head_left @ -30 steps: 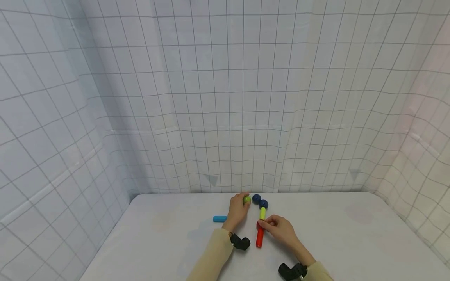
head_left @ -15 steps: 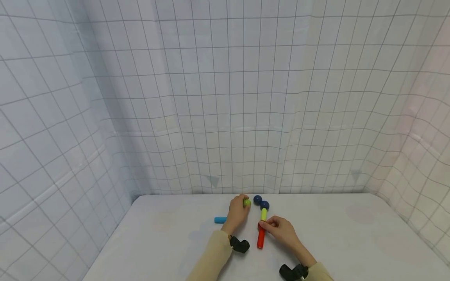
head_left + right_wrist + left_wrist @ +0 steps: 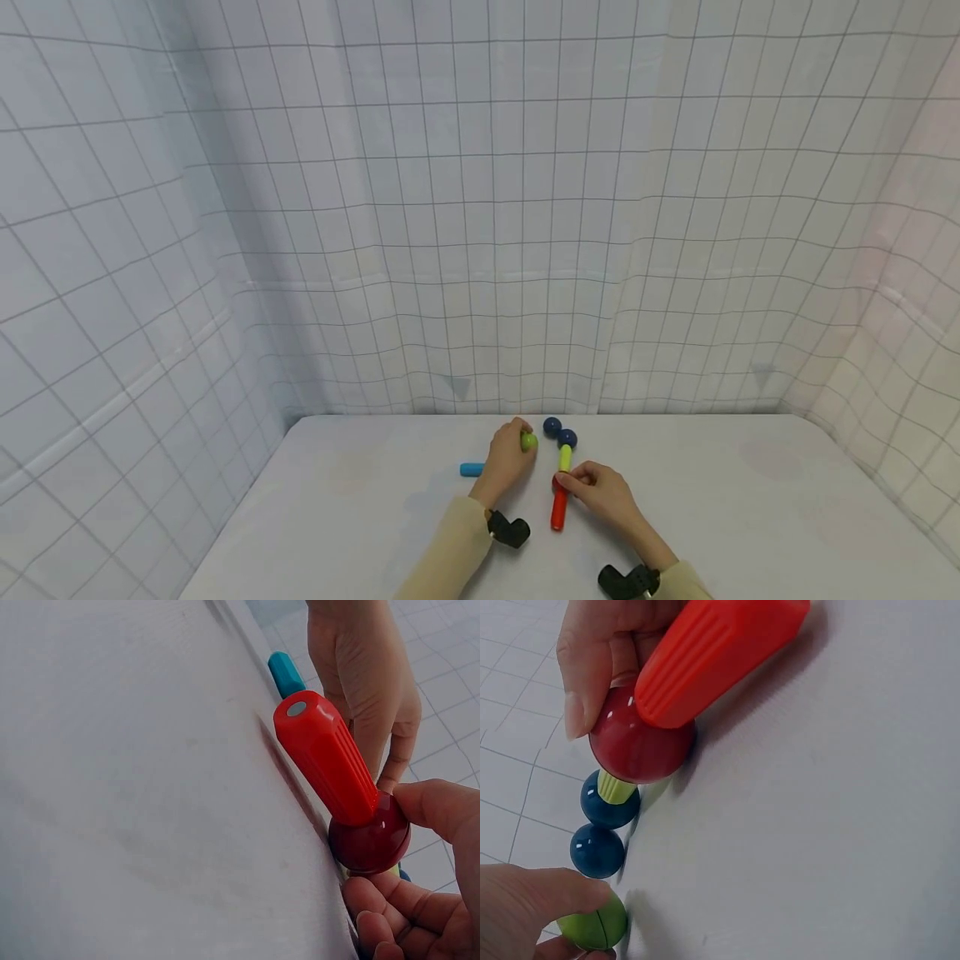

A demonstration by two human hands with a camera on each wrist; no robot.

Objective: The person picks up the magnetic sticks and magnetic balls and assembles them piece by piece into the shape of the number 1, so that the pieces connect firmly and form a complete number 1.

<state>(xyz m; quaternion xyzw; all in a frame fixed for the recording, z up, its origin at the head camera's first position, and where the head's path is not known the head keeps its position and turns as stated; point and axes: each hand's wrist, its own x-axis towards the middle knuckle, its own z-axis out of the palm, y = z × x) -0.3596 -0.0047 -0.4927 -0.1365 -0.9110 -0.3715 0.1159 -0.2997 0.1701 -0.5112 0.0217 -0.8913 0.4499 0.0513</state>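
White gridded cloth point(image 3: 480, 217) hung behind a white table point(image 3: 337, 517). Leftmost on it lay a blue rod point(image 3: 471, 469), partly hidden by the left hand point(image 3: 508, 457), which grasped a green ball point(image 3: 530, 442). Next sat two dark-blue balls point(image 3: 552, 427), then a red rod point(image 3: 558, 512), red ball point(image 3: 641, 750) and yellow rod point(image 3: 565, 458) in line, the red one pinched by the right hand point(image 3: 606, 493) at its ball.

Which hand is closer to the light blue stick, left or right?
Left. The left hand is just to the right of the light blue stick, holding the green ball; the right hand is farther right, gripping the red ball.
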